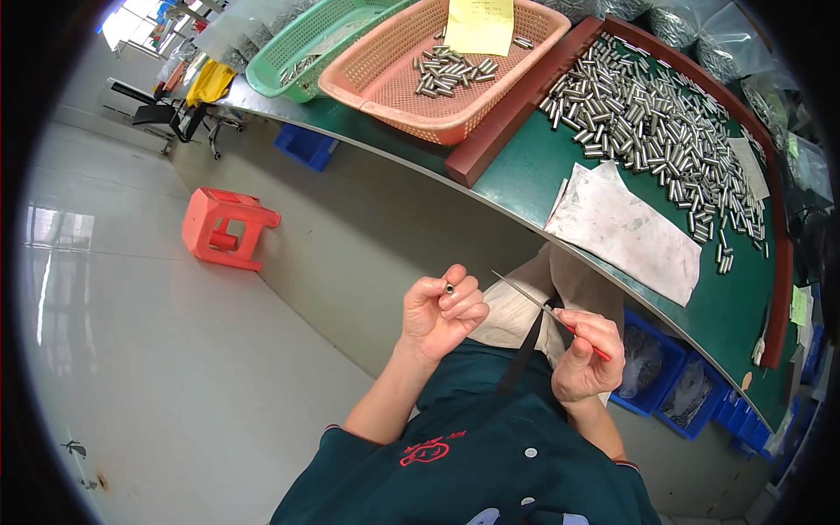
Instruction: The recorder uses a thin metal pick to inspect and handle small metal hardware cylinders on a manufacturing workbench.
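My left hand (430, 322) is closed, pinching a small metal tube (450, 289) between thumb and fingers, its round end facing up. In my right hand (588, 360) is a thin needle file (531, 298) with a red handle. The file's slim tip points up and left toward the tube, with a gap between them. Both hands are above my lap, off the table edge. A big heap of similar shiny metal tubes (652, 122) covers the green table (525, 150), with a stained white cloth (623, 226) in front of it.
A reddish-brown wooden rail (525, 109) borders the heap. Left of it stand a pink basket (385, 98) with some tubes and a yellow paper (479, 24), and a green basket (273, 77). Blue bins (643, 357) sit under the table. A red stool (229, 229) lies on the floor.
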`<state>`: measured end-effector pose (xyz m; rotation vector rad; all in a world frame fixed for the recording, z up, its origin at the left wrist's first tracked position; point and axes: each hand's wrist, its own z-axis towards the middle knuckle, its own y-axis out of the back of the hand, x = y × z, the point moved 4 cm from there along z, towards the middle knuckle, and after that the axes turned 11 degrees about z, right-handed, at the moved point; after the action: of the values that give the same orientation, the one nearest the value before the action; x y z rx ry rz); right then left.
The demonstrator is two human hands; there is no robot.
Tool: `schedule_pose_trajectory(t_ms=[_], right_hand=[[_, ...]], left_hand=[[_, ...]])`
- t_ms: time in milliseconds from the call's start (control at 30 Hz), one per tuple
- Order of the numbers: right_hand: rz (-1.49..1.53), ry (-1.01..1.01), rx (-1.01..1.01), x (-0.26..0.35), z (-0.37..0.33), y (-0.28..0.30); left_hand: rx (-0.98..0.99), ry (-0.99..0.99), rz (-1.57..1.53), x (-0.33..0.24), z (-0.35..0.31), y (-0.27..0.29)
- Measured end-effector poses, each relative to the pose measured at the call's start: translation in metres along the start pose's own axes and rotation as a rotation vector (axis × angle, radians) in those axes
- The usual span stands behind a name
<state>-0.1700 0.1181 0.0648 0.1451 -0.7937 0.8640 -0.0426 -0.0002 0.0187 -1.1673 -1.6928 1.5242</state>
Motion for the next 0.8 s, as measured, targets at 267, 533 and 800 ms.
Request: schedule_pose_trajectory(t_ms=[267, 533, 800], right_hand=[[-0.006, -0.002, -0.002, -0.001, -0.001, 0.000], [0.001, -0.014, 0.000, -0.002, -0.001, 0.000], [0.002, -0.019, 0.024, -0.001, 0.000, -0.001]], left_hand=[[-0.033, -0.005, 0.114, -0.002, 0.002, 0.013], [-0.120, -0.055, 0.186, -0.002, 0.004, 0.017], [-0.174, -0.100, 0.281, -0.003, 0.005, 0.017]])
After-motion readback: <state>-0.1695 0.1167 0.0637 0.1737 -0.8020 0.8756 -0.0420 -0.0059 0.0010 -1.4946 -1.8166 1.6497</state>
